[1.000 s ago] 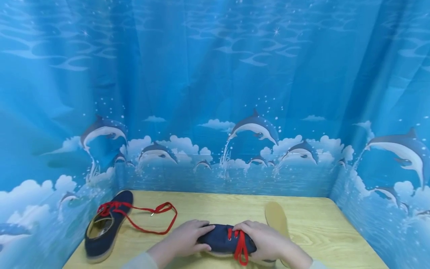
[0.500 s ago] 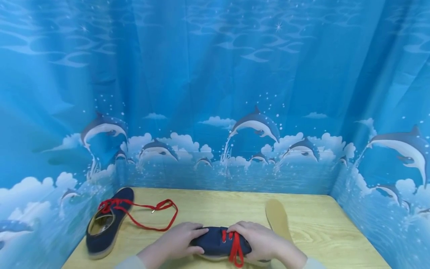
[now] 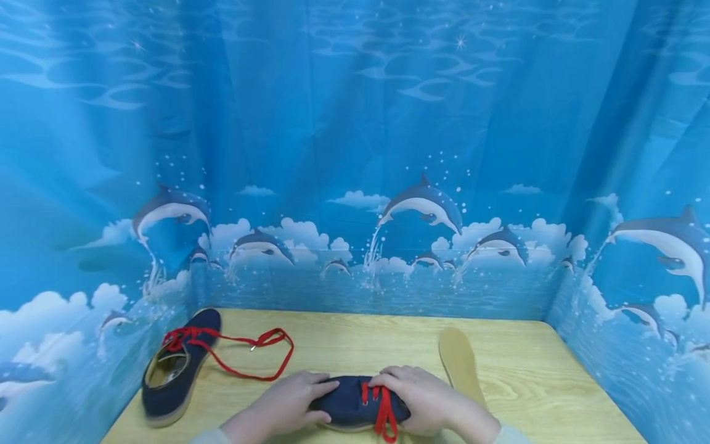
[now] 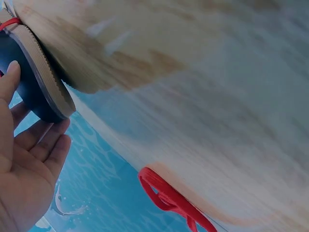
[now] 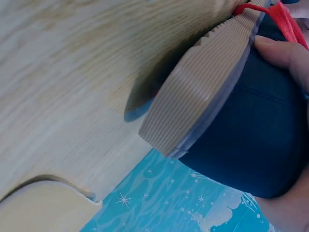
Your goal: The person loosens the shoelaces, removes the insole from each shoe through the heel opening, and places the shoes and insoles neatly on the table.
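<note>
the navy shoe (image 3: 350, 399) lay at the near edge of my head view, roughly centred, upper facing up, toe toward the person's left and heel toward the right. i could not tell whether its sole rested flat on the table. its red lace (image 3: 385, 419) passed through the eyelets and hung in a loop down the near side.

i found the left hand (image 3: 294, 399) holding the toe end, thumb on one side and fingers on the other, their spread narrowed to the shoe. the right hand (image 3: 417, 398) gripped the heel end, fingers close by the eyelets. a pale sleeve showed at each wrist.

just beyond the right hand, a tan insole (image 3: 459, 357) lay on the wood-grain table (image 3: 532, 370), its near end partly hidden from me by that hand and arm.

well apart, by the table's left edge, i recorded a second navy shoe (image 3: 195, 365), opening up, toe pointing away from the person. its long red lace (image 3: 244, 375) trailed rightward across the table in a loose loop.

a blue curtain (image 3: 344, 148) printed with dolphins, clouds and water enclosed the table's back and sides.
</note>
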Action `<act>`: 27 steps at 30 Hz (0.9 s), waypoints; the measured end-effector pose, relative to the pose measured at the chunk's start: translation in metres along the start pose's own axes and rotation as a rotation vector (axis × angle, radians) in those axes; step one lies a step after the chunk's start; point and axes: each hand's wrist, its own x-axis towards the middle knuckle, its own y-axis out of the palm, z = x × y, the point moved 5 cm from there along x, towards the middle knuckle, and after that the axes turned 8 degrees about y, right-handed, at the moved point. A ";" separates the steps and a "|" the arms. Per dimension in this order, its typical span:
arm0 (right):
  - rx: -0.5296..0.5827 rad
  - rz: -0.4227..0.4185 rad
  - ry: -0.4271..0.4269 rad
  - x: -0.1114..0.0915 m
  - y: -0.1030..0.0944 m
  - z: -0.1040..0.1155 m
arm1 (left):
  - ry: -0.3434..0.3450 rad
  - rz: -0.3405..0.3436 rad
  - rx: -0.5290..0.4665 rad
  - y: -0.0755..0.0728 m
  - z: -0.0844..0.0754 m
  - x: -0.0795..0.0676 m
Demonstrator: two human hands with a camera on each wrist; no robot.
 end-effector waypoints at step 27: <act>0.119 -0.038 0.141 -0.037 -0.022 -0.031 | -0.026 0.004 -0.088 0.008 -0.011 0.011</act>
